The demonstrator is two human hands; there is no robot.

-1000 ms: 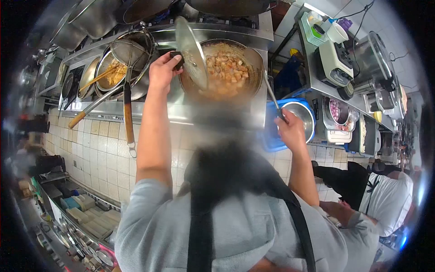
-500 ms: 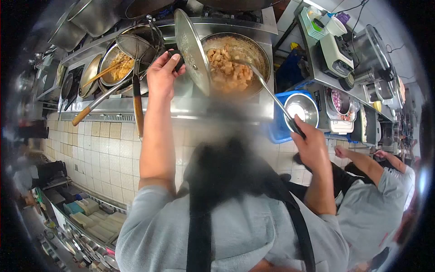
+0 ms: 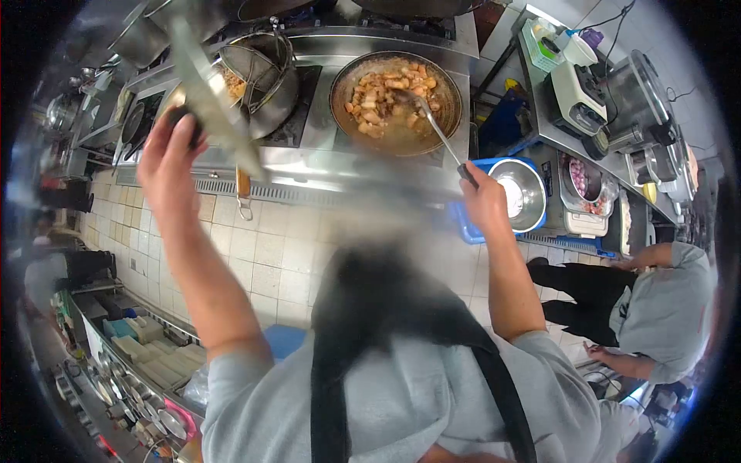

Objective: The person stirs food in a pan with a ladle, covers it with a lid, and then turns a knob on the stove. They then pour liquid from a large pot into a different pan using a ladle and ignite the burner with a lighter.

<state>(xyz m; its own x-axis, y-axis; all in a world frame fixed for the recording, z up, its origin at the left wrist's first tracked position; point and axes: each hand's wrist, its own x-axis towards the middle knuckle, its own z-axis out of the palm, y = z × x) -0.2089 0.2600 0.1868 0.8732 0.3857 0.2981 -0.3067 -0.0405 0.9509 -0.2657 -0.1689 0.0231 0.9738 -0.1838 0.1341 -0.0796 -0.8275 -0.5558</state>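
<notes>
My left hand (image 3: 171,158) is closed around the black knob of a large lid (image 3: 212,100), which is tilted on edge and smeared by motion at the left of the stove. Gripped in my right hand (image 3: 486,197) is the black handle of a metal ladle (image 3: 438,130). The ladle's head rests among browned chunks of food (image 3: 372,100) in a wide round pan (image 3: 338,123) on the stove. Liquid shows at the pan's lower part. Behind the lid stand a pot (image 3: 279,108) and a strainer (image 3: 251,71), partly hidden.
A metal bowl (image 3: 532,197) sits in a blue bin (image 3: 468,224) right of the stove. Farther right, a shelf holds a blender base (image 3: 567,96) and containers. A co-worker (image 3: 664,309) stands at the right; another person is at the far left.
The lid has moved left, away from the pan, with my left hand. My right hand and the ladle handle have shifted up and left. The co-worker at the right has changed posture.
</notes>
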